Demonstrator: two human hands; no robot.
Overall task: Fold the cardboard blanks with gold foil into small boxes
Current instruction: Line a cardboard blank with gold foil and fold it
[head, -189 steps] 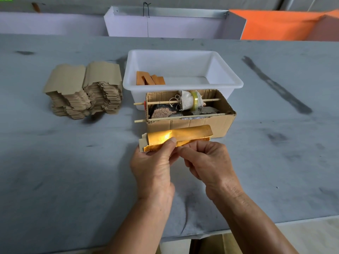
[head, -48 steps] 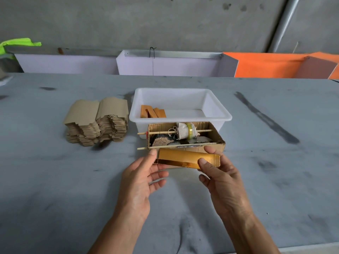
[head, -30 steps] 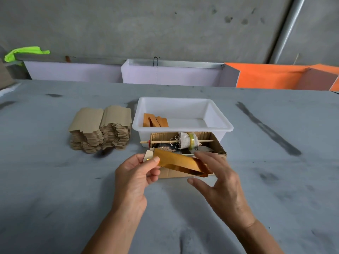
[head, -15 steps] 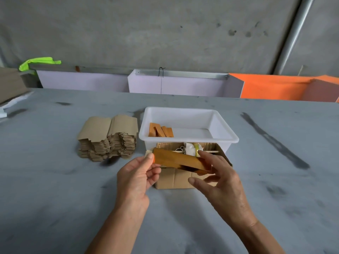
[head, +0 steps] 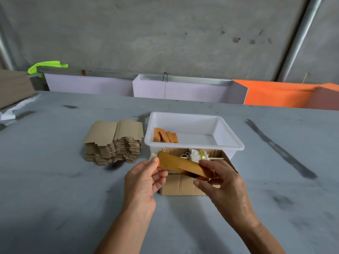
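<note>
Gold-foil blank (head: 180,164) spans between my hands at frame centre, tilted down to the right, above the open cardboard box (head: 185,184). Grey desk (head: 55,189), concrete wall behind. Left hand (head: 142,180) pinches its left end; right hand (head: 222,182) pinches its right end, fingers curled.

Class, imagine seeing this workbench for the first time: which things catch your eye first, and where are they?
The gold foil blank, held at centre between the left hand and right hand. Behind it, the white tub holding folded boxes; to the left, the stack of blanks.
</note>
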